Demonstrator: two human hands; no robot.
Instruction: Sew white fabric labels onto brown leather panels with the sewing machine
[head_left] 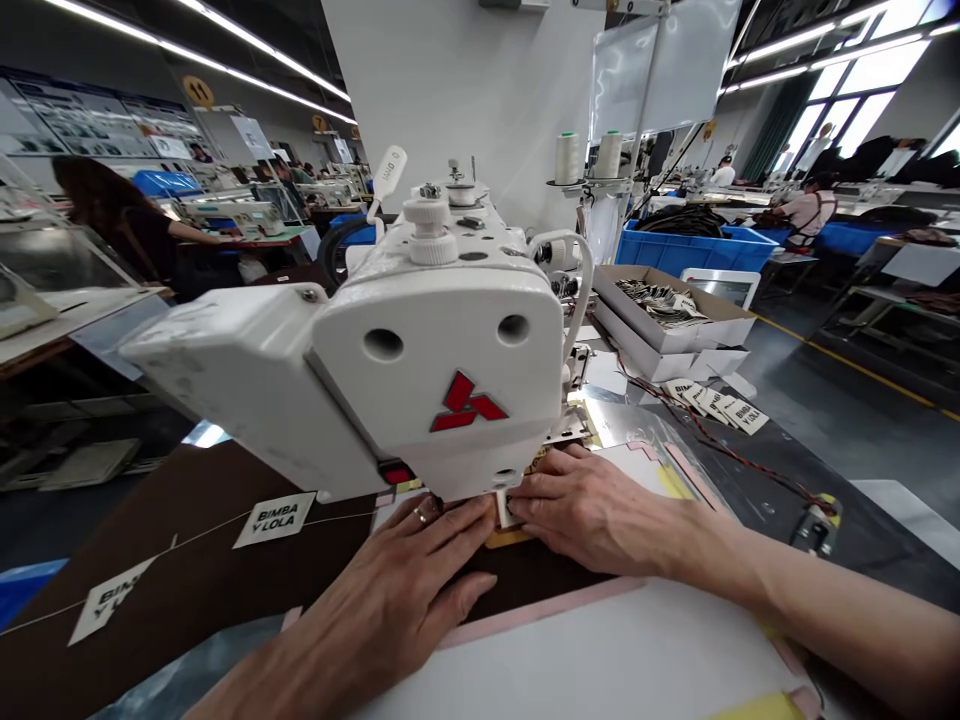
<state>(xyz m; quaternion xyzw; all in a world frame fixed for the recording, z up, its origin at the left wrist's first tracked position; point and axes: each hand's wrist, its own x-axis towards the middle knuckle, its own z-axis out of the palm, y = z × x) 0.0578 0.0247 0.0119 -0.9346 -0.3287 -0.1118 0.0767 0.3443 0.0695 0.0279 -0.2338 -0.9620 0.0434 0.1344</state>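
A white sewing machine (442, 360) with a red emblem fills the middle, its head standing over my fingertips. My left hand (409, 570), wearing a ring, lies flat with its fingers stretched toward the stitching spot. From the other side my right hand (592, 510) presses down, fingers extended and slightly bent. Between the fingertips shows a small white label (504, 508), with a yellow-orange edge (510, 538) just below it. The needle is hidden behind the machine head. Left of my hands, a printed label (274, 519) and another label (112, 598) hang along a thread.
A white sheet with pink edging (600, 650) lies in front. At right are a fan of printed labels (720, 405), a cardboard box (675, 300) of more labels, thread snips (816, 525) and a twisted cord (720, 450). Thread cones (568, 158) stand behind. Other people work farther back.
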